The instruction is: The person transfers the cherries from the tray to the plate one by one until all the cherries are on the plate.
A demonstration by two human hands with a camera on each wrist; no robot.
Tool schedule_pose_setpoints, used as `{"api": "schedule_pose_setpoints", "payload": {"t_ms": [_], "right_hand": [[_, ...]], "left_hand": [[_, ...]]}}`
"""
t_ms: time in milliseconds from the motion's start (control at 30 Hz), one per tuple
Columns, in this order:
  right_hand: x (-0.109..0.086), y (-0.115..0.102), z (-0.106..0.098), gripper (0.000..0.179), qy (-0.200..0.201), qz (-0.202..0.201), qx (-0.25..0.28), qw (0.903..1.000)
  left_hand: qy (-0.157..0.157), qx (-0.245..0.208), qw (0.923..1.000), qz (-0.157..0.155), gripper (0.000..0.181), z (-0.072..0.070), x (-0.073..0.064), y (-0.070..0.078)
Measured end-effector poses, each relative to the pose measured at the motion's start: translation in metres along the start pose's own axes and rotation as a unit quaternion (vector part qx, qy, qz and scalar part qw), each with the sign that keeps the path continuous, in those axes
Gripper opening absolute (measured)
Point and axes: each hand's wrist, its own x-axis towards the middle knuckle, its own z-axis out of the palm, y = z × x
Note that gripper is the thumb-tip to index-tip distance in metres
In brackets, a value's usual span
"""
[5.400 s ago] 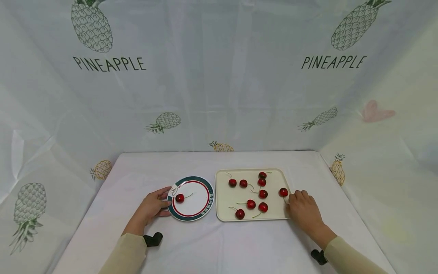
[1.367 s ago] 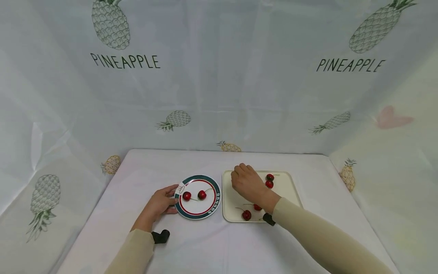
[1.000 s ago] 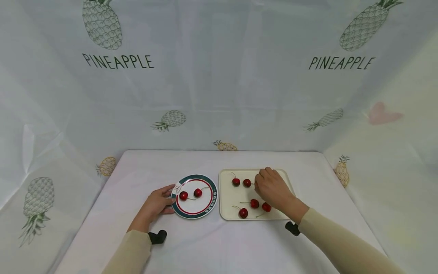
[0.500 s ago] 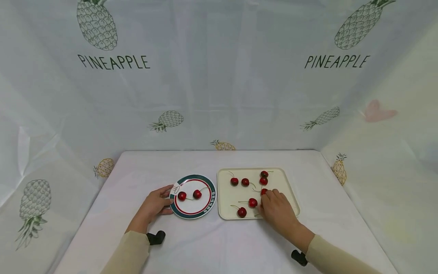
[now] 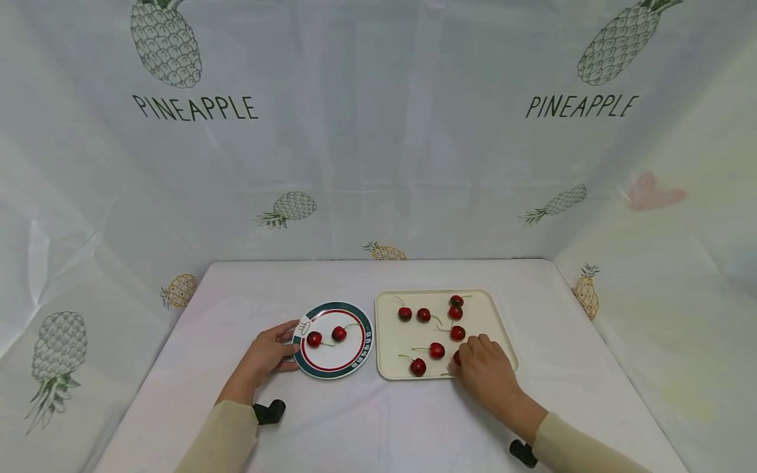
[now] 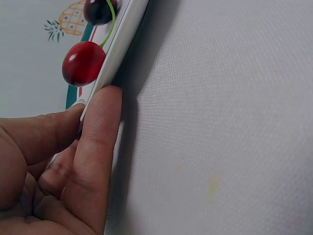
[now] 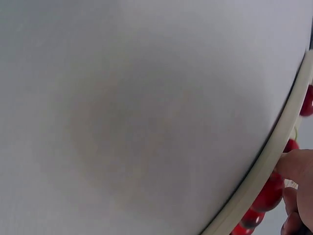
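Note:
My left hand (image 5: 267,355) grips the left rim of a round plate (image 5: 331,374) with a green band and red ring. In the left wrist view the thumb lies over the rim and a finger runs beneath it; the plate edge is tilted up off the cloth. Two stemmed cherries lie on it, one (image 5: 314,339) left of the other (image 5: 339,334). At the front right of a cream tray (image 5: 387,348), my right hand (image 5: 487,373) pinches a cherry (image 5: 457,358), partly hidden by the fingers. That cherry's stem points left, low over the tray.
Several more cherries lie in the tray: one pair (image 5: 455,313) touches at the back, one (image 5: 458,333) sits just behind my right hand, others (image 5: 436,351) to its left. The tray stands right beside the plate on a white cloth (image 5: 331,427). A pineapple-print curtain (image 5: 378,131) rises behind.
A second cherry has come onto the plate, and the tray's rightmost one is gone. My right hand has moved from the tray's back left to its front right. The left hand keeps its hold.

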Motion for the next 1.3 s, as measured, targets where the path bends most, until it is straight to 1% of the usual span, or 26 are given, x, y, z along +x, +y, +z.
{"api": "schedule_pose_setpoints", "payload": {"t_ms": [133,300,500,633,800,1033,1133,1300], "right_hand": [[-0.003,0.013,-0.001,0.041,-0.014,0.006,-0.009,0.9998],[-0.006,0.031,0.000,0.038,-0.020,0.008,-0.026,0.9994],[-0.006,0.044,-0.002,0.040,-0.024,0.032,-0.021,0.9990],[-0.006,0.043,-0.005,0.045,-0.027,0.055,-0.014,0.9980],[-0.011,0.033,-0.009,0.047,-0.023,0.084,-0.005,0.9962],[-0.019,0.018,-0.008,0.055,-0.060,0.120,-0.001,0.9909],[-0.021,0.018,-0.006,0.053,-0.063,0.128,-0.005,0.9897],[-0.023,0.026,-0.006,0.050,-0.061,0.137,-0.001,0.9887]], "left_hand": [[0.004,-0.001,1.0000,-0.003,0.067,0.000,0.001,0.000],[0.006,-0.002,1.0000,-0.007,0.067,0.001,0.000,0.001],[0.010,-0.005,0.9999,-0.008,0.067,0.001,0.000,0.000],[0.009,-0.004,0.9999,-0.006,0.067,0.002,-0.001,0.000],[0.009,-0.003,0.9999,-0.005,0.067,0.002,-0.002,0.001],[0.008,-0.008,0.9999,-0.004,0.067,0.002,-0.002,0.000],[0.005,-0.010,0.9999,-0.001,0.067,0.002,-0.003,0.000],[0.008,-0.013,0.9999,-0.003,0.067,0.003,-0.003,0.001]]}}
